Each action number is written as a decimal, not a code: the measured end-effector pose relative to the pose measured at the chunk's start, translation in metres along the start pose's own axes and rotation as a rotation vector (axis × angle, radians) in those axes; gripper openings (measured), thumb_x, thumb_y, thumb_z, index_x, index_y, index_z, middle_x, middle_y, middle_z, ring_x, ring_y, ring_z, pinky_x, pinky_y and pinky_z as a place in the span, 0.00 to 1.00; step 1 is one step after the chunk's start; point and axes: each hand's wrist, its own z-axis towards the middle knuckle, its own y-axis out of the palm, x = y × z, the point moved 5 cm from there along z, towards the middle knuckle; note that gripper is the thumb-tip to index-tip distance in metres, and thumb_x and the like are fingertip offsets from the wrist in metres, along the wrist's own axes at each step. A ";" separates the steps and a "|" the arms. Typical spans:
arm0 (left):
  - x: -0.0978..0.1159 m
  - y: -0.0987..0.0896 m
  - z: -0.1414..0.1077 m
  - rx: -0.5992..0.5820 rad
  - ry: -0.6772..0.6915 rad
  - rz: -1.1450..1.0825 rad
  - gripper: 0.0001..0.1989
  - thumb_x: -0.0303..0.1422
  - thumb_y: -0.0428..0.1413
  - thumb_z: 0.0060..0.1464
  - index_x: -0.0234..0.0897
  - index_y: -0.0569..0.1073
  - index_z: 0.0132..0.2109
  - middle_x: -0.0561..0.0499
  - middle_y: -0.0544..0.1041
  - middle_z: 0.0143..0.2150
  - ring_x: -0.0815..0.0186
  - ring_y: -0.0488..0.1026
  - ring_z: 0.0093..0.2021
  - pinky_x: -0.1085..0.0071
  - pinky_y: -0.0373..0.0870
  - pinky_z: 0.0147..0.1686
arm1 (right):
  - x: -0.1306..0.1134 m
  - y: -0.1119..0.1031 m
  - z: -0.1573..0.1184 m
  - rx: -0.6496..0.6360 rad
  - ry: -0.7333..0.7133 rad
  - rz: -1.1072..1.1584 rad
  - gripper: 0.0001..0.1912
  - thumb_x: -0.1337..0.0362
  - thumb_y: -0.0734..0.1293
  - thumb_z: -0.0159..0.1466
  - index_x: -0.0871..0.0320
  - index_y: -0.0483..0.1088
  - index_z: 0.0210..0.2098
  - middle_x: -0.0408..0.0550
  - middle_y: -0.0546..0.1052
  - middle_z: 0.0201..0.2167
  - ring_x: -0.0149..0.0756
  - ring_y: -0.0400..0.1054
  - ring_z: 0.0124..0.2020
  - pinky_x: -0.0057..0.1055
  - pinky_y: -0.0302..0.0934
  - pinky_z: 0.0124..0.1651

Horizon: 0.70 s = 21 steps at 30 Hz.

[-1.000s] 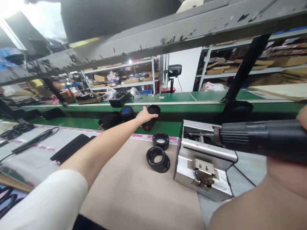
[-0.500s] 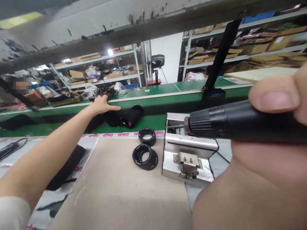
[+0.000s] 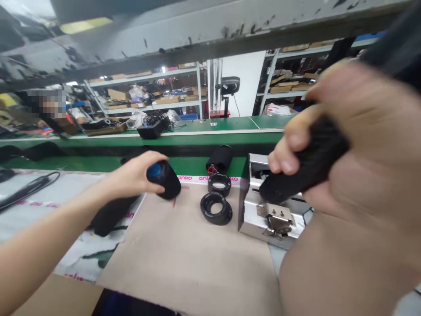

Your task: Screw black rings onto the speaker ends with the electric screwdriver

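Note:
My left hand (image 3: 134,173) is shut around a black cylindrical speaker body (image 3: 164,180) with a blue end, holding it just above the beige mat (image 3: 184,250). My right hand (image 3: 296,149) grips a black electric screwdriver (image 3: 309,169), which is motion-blurred, with its tip hidden. That tool hangs above a steel jig (image 3: 263,219). Two black rubber rings (image 3: 216,208) lie on the mat's far edge between my hands. Behind them, a black cylinder (image 3: 219,159) with red wires rests on the green conveyor belt (image 3: 98,163).
A long black sleeve (image 3: 110,215) lies on clear plastic sheeting at left, with a black cable (image 3: 29,188) beyond it. A black box (image 3: 153,129) with tangled wires sits on the far bench. Metal shelves of cardboard boxes stand behind. A grey beam crosses overhead.
My left hand has come back from the belt onto the mat area, now holding the blue-ended cylinder. My right hand has tilted the black tool downward, and the view has shifted slightly.

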 end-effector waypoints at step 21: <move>0.027 0.094 -0.096 0.071 0.290 -0.997 0.70 0.39 0.82 0.37 0.52 0.50 0.79 0.36 0.64 0.78 0.37 0.62 0.78 0.44 0.65 0.74 | 0.142 0.051 -0.115 -0.651 0.514 -1.075 0.39 0.63 0.76 0.62 0.50 0.65 0.70 0.54 0.75 0.64 0.49 0.79 0.50 0.34 0.72 0.44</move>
